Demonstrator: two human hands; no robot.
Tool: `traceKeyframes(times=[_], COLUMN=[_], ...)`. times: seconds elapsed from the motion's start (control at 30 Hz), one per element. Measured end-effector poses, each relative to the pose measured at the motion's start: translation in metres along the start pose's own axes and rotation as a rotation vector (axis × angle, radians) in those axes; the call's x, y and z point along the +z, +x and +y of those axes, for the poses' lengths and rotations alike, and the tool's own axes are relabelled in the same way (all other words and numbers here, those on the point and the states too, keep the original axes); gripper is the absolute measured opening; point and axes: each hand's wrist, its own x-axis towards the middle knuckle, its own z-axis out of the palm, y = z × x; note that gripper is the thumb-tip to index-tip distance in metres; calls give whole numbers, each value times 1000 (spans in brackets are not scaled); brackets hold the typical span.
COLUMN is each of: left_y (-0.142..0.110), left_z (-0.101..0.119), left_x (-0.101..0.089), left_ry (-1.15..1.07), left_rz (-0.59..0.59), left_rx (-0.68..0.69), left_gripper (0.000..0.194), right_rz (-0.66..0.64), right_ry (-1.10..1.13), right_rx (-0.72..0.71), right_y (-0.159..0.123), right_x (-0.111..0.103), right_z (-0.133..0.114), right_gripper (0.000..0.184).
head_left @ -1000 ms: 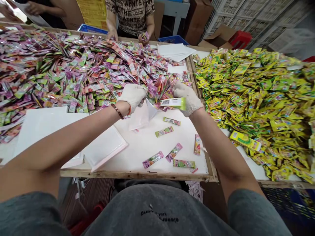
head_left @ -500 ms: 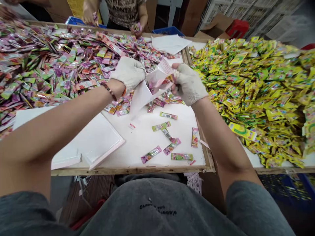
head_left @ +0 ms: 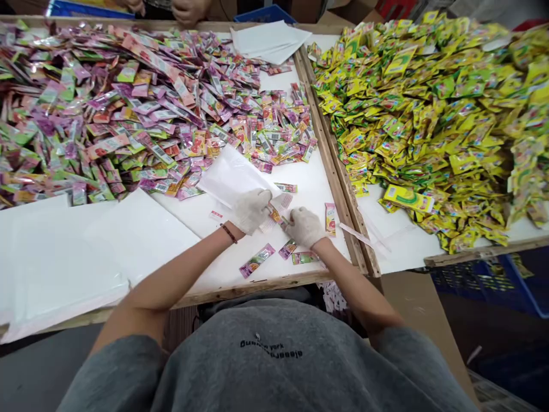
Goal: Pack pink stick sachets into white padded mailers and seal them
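Both my hands wear white knit gloves. My left hand (head_left: pixel 252 210) grips the open end of a clear plastic bag (head_left: pixel 234 177) that lies on the white table top (head_left: pixel 266 269). My right hand (head_left: pixel 304 227) is closed beside it, pinching small sachets (head_left: pixel 277 216) at the bag's mouth. A few loose sachets (head_left: pixel 257 266) lie just below my hands, near the table's front edge.
A big heap of pink, purple and green sachets (head_left: pixel 107 109) covers the table's far left. Yellow packets (head_left: pixel 433 114) pile on the neighbouring table to the right. White bags (head_left: pixel 77 257) lie at front left, white sheets (head_left: pixel 270 40) far back. Another person's hands (head_left: pixel 184 8) show at the top.
My hands came down from in front of the heap to the table near its front edge, bringing the bag and sachets with them. The camera tilted downward.
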Motion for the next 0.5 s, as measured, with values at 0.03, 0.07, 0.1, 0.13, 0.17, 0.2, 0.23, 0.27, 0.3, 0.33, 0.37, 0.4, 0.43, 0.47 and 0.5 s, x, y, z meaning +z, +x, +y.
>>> traceKeyframes(times=[0.03, 0.07, 0.1, 0.13, 0.17, 0.2, 0.23, 0.27, 0.3, 0.33, 0.37, 0.4, 0.43, 0.47, 0.5], left_y=[-4, -8, -12, -15, -18, -20, -21, -21, -21, -21, -20, -20, -20, -21, -21], left_z=[0, -1, -2, -4, -7, -9, -12, -14, -15, -16, -16, -15, -15, -14, -14], left_x=[11, 18, 22, 23, 23, 22, 21, 20, 20, 20, 20, 21, 21, 22, 22], left_ry=[80, 152, 206, 236, 253, 264, 272, 277, 282, 290, 302, 314, 325, 333, 339], left_rz=[-8, 3, 24, 45, 50, 36, 17, -2, -20, -36, -48, -57, -66, -72, -74], left_rx=[-1, -11, -30, -53, -70, -73, -63, -42, -18, 3, 17, 27, 37, 50, 63], left_gripper=[11, 14, 21, 28, 33, 36, 35, 33, 32, 31, 30, 28, 27, 26, 25], right_rz=[5, 20, 40, 60, 77, 86, 88, 85, 79, 67, 47, 28, 19, 23, 43], right_ry=[-39, -47, -33, 3, 57, 125, 198, 263, 306, 319, 305, 276, 244, 218, 204], right_rx=[-9, -11, 0, 20, 41, 46, 28, -10, -54, -89, -100, -90, -75, -65, -68], right_y=[-7, -13, -19, -23, -27, -29, -29, -27, -22, -16, -8, 1, 9, 17, 22], right_x=[8, 12, 12, 10, 6, 2, 0, -2, -2, -1, 2, 5, 8, 10, 12], right_z=[2, 5, 8, 13, 17, 20, 22, 20, 16, 8, -2, -13, -24, -33, -40], right_gripper=[16, 15, 14, 15, 16, 17, 17, 18, 18, 19, 21, 23, 27, 29, 30])
